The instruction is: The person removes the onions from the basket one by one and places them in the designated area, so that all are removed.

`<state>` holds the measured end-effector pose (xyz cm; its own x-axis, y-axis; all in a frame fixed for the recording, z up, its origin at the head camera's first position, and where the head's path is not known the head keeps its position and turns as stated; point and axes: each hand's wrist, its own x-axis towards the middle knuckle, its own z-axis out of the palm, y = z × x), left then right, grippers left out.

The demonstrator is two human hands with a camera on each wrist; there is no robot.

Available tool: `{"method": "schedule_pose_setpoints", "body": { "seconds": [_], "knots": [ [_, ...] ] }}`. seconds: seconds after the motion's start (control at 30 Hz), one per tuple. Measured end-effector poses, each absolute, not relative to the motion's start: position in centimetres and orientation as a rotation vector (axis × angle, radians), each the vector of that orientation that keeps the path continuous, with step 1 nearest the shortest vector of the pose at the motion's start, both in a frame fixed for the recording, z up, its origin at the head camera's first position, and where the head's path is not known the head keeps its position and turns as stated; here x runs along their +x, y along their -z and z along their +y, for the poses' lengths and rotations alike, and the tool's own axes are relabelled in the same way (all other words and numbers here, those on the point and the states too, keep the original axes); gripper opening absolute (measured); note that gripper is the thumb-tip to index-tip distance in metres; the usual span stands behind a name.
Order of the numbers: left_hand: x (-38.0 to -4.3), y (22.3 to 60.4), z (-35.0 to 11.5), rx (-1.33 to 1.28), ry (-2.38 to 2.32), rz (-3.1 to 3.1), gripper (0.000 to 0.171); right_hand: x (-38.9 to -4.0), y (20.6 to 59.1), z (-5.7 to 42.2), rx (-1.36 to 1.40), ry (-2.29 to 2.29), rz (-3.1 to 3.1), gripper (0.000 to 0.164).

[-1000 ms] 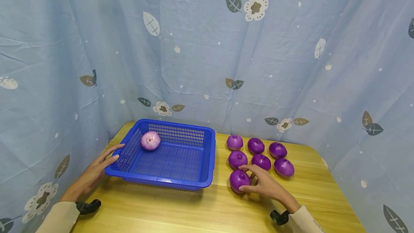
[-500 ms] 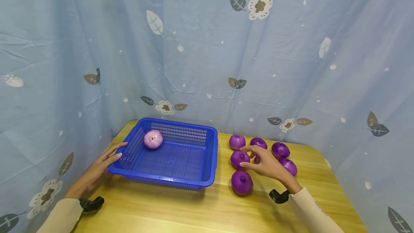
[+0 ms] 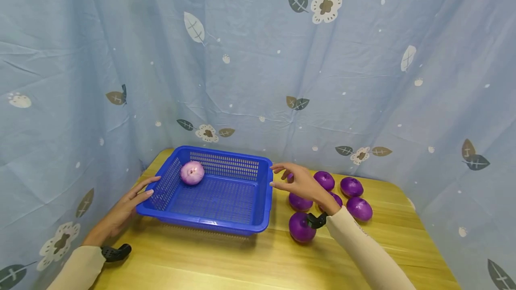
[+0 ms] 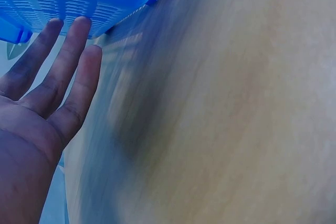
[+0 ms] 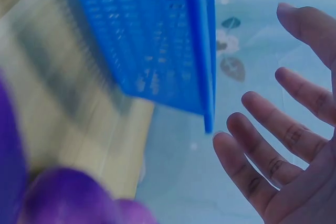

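A blue slotted plastic basket (image 3: 209,224) stands on the left part of the table, with one pale pink-purple onion (image 3: 192,173) in its back left corner. My left hand (image 3: 121,211) is at the basket's left rim, fingers extended; in the left wrist view its fingertips overlap the slotted outer wall. Beside the right rim is my right hand (image 3: 300,183), holding nothing, its fingers spread and slightly bent. The right wrist view shows those fingertips close to the basket's rim (image 5: 202,66). Several darker red onions (image 3: 359,209) lie in rows right of the basket, some partly hidden behind my right hand and wrist.
The wooden tabletop (image 3: 193,263) extends in front of the basket and to the right of the onions. A blue curtain (image 3: 250,75) with leaf and flower prints hangs behind the table and along both sides. One red onion (image 3: 300,232) lies nearest the front, by my right wrist.
My right hand has let go of the front red onion, leaving it on the table, and has moved up and left to the basket's right rim. The left hand stays at the left rim.
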<state>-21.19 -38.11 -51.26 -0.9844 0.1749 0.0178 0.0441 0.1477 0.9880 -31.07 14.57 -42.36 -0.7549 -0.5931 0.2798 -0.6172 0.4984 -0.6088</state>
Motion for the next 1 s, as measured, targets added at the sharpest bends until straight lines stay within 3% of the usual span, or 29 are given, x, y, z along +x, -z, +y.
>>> {"method": "schedule_pose_setpoints", "body": {
  "seconds": [0.53,1.0],
  "knots": [
    [-21.0,51.6,-38.5,0.242,-1.979,2.322,0.054,-33.7,41.4,3.7,1.295,-1.012,-2.652,0.045],
    [-21.4,51.8,-38.4,0.236,-1.962,2.353,0.054,-35.4,43.1,-3.2,1.319,-0.956,-2.784,0.051]
  ]
}}
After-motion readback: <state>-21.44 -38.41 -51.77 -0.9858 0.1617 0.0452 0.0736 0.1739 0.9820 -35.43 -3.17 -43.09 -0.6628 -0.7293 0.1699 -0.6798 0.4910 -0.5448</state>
